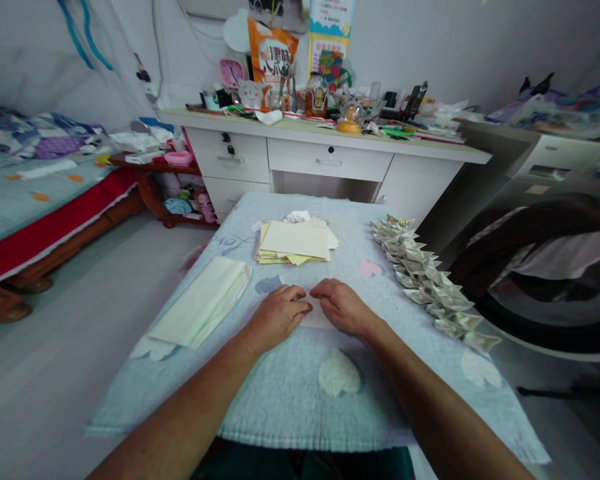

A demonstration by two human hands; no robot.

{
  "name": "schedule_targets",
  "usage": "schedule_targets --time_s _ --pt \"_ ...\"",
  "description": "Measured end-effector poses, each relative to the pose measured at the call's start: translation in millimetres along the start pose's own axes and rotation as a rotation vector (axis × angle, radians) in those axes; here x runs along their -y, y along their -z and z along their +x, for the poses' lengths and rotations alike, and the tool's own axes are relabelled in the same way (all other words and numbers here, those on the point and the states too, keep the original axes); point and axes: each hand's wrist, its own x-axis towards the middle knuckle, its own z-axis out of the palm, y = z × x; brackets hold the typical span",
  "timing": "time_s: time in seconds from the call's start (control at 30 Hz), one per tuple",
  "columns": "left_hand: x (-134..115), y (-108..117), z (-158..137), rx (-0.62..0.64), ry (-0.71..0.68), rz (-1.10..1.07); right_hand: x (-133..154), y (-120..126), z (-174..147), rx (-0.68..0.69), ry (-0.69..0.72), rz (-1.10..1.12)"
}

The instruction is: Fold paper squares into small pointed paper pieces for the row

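Between my two hands a small sheet of pale paper (316, 316) lies on the cloth-covered table, partly hidden by my fingers. My left hand (281, 311) is closed at its left side, fingertips pinching the upper edge. From the other side my right hand (344, 307) grips the same edge with curled fingers. Just beyond them sits a stack of cream and yellow paper sheets (295, 240). A folded bundle of pale paper (203, 300) rests to the left. Along the right runs a row of pointed folded-paper pieces (427, 280), set close together.
A light blue patterned cloth (280, 400) covers the table. Behind it stands a white desk (325, 160) crowded with jars, a snack bag and a pink clock (231, 73). To the right is a front-loading washing machine (555, 173); a bed (45, 193) is at the left.
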Motion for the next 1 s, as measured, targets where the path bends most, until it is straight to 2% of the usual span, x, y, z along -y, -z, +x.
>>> schedule_targets --time_s 0.07,0.13,0.37,0.57,0.77,1.0 --pt "-1 2 0 0.017 0.007 0.004 -4 -6 -2 -0.090 -0.016 0.060" --pt "-2 3 1 0.023 0.013 0.005 -6 -10 -4 -0.113 -0.019 0.071" --pt "-2 3 0 0.033 0.025 -0.036 0 -12 -3 -0.078 -0.070 -0.013" --pt "1 4 0 -0.050 0.118 0.005 4 -10 -4 -0.092 -0.123 -0.027" --pt "3 5 -1 0.015 0.101 0.046 5 -10 -7 -0.076 -0.132 -0.049" --pt "0 7 0 0.030 0.090 0.061 3 -10 -9 -0.074 -0.102 -0.080"
